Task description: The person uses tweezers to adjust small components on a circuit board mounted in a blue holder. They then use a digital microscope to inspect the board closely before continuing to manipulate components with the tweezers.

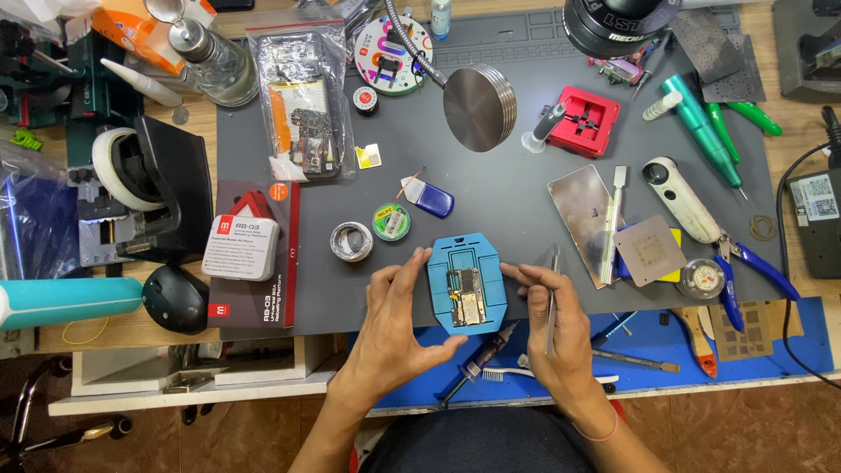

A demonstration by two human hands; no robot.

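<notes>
Two hands steady a blue holder with one circuit board on the counter.

The left hand [399,320] cups the left edge of the blue holder [466,282], fingers spread wide, likely to keep it from sliding. One circuit board [466,298] sits clamped in its middle. The right hand [554,322] touches the holder's right edge and grips one pair of tweezers [552,302] upright, tip kept clear of the board.
</notes>
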